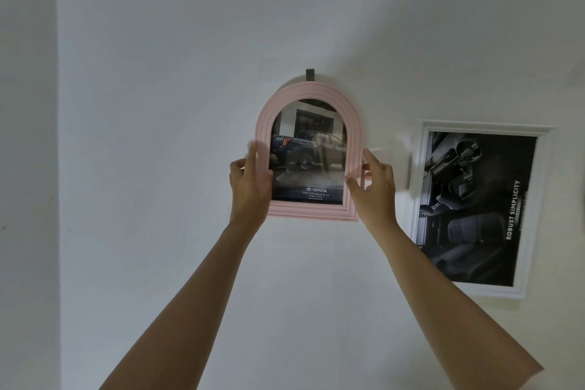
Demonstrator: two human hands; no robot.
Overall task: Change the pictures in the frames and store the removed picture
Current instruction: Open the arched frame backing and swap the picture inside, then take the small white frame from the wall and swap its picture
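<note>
A pink arched frame [311, 92] hangs on the white wall from a dark hook [309, 75]. Inside it is a picture of a dark pickup truck [308, 152] with a Toyota logo at the bottom. My left hand [248, 187] grips the frame's left edge, thumb on the front. My right hand [373, 182] holds the right edge with thumb and fingers around the rim. Both arms reach up from below. The fingers look slightly blurred.
A white rectangular frame [527, 215] hangs to the right, holding a dark car-interior picture [468, 206] with the words "Robust Simplicity". A wall corner [58, 168] runs down the left side.
</note>
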